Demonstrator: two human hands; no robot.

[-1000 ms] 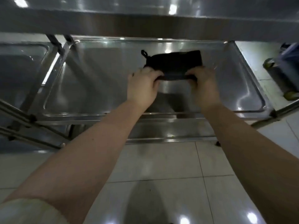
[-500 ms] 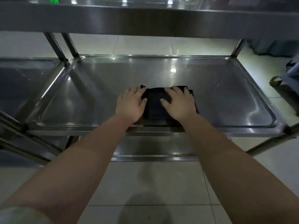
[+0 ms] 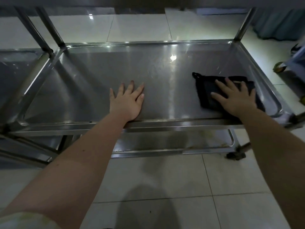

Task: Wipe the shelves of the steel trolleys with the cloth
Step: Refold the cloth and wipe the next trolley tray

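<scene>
A folded black cloth [image 3: 206,95] with a small loop at its corner lies on the right part of the steel trolley's middle shelf [image 3: 99,76]. My right hand [image 3: 236,100] lies flat on top of the cloth with fingers spread, pressing it onto the steel near the shelf's right rim. Bare on the shelf near its front edge, about the middle, rests my left hand [image 3: 127,101], palm down and holding nothing. A lower shelf [image 3: 156,141] shows beneath the front rail.
A second steel trolley [image 3: 14,66] stands against the left side. Upright posts rise at the shelf's corners and an upper shelf hangs overhead. A caster wheel [image 3: 234,155] sits at the lower right. Dark objects [image 3: 280,66] stand on the tiled floor to the right.
The cloth has slid from the shelf's middle to its right side under my right hand. My left hand has come off the cloth and now rests on the bare steel.
</scene>
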